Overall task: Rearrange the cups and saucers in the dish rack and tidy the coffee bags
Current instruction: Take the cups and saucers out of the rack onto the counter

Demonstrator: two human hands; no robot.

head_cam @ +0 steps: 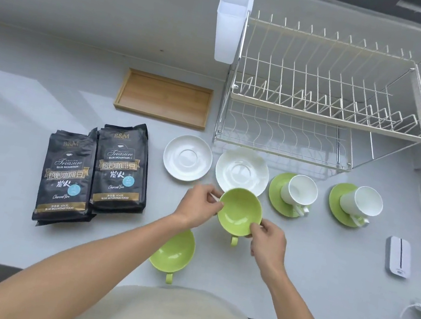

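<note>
Both hands are on the green cup point(239, 211): my left hand point(197, 204) pinches its rim on the left side, my right hand point(268, 240) pinches the rim at the lower right, and the cup sits between them, mouth up, its handle poking down toward me. It's held just in front of the nearer white saucer point(242, 170). A second white saucer point(187, 157) lies just left of that one. Under my left forearm a second green cup point(174, 250) rests on the counter point(9, 153), handle toward me. Off to the right, two green saucers point(277, 195) point(336, 198) each carry a white cup point(300, 189) point(362, 200) tipped on its side. Two black coffee bags point(67, 177) point(121, 169) lie flat side by side, well left of my hands, edges touching. Dish rack point(326, 95) stands at the back right, both tiers bare wire, with a wooden tray point(163, 98) just to its left.
</note>
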